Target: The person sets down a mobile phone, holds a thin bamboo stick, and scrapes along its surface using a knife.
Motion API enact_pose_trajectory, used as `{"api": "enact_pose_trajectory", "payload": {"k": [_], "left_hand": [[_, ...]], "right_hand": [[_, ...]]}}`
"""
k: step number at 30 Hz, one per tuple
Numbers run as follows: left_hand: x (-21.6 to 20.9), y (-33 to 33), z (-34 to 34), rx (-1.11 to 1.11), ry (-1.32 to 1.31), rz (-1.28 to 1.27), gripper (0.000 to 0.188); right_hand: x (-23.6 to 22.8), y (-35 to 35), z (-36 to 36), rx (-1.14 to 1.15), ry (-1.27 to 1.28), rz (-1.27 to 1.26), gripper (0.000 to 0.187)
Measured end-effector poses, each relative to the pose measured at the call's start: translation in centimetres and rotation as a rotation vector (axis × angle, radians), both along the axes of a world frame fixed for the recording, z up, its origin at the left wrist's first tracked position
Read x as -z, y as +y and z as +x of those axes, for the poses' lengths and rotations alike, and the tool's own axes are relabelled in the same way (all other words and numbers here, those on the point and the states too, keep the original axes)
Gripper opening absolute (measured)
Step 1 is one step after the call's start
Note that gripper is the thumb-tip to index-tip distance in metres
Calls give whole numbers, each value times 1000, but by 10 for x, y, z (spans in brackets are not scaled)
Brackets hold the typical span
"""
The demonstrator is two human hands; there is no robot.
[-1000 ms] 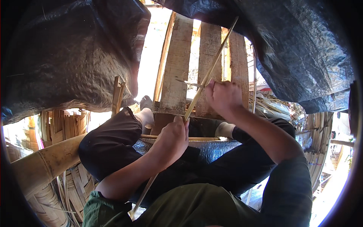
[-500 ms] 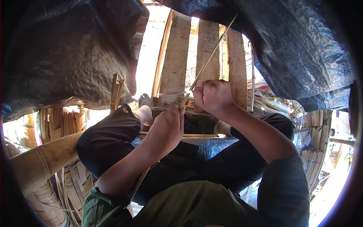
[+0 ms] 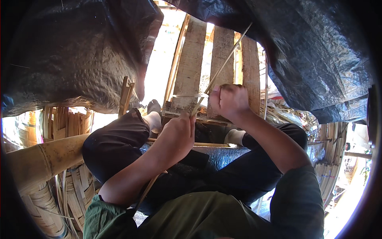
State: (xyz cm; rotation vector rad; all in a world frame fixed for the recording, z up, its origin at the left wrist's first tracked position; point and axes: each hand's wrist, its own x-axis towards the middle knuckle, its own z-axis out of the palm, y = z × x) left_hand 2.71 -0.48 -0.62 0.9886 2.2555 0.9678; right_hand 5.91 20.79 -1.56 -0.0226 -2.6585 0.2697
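A long, thin bamboo strip (image 3: 223, 65) slants from the upper right down into my left hand (image 3: 178, 133), whose thumb and fingers pinch it. Its lower end shows again beneath my left forearm. My right hand (image 3: 230, 100) is closed in a fist beside the strip, above and right of the left hand. From that fist a thin, pale, shiny blade (image 3: 187, 95), seemingly a knife, points left across the strip. Its handle is hidden inside the fingers.
Wooden planks (image 3: 189, 63) with gaps lie ahead of my legs. Dark plastic sheeting (image 3: 79, 51) hangs on both sides. A thick bamboo pole (image 3: 47, 159) and woven bamboo (image 3: 47, 203) are at the left. Cut slivers (image 3: 282, 111) lie at the right, beyond my knee.
My right hand and the blade have shifted slightly right relative to the strip. My left hand keeps its pinch almost in place. The whole view has moved a little.
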Motion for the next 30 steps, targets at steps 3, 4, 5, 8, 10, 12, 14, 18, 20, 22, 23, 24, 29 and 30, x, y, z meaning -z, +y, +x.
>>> {"api": "enact_pose_trajectory", "payload": {"k": [3,4,5,8,10,12,14,18,20,22,23,24,29,30], "left_hand": [[2,1,-2,59,220,-43,30],[5,1,3,11,126,-21,25],[5,1,5,-31,32,-1,19],[-1,7,-2,-21,-12,-37,20],[5,7,0,-34,22,-29,20],[6,11,0,-35,59,-20,20],[-1,7,7,-1,-20,-54,20],[-6,8,-5,40,12,-138,20],[3,7,3,-19,25,-29,21],[1,6,3,-8,20,-18,20],[-3,7,3,-5,14,-8,20],[-3,6,2,-8,13,-9,20],[-9,4,3,-27,-52,-34,20],[-10,4,2,-20,-55,-34,20]], "right_hand": [[-9,-25,9,104,-68,86,45],[-7,-22,8,102,-68,86,45],[-4,-20,10,30,-31,70,45],[-2,-15,5,44,-42,49,43],[-1,-22,5,153,-99,110,40],[7,-19,13,25,-50,126,40],[2,-7,10,-80,-42,114,39],[-2,-15,6,70,-89,207,40],[-1,-8,8,5,-34,154,40],[0,-7,8,-52,20,102,40],[-2,-8,7,20,-54,76,39],[-3,-9,6,92,-127,51,37],[-1,-4,12,-44,-31,85,40],[5,7,2,61,-21,45,36]]}}
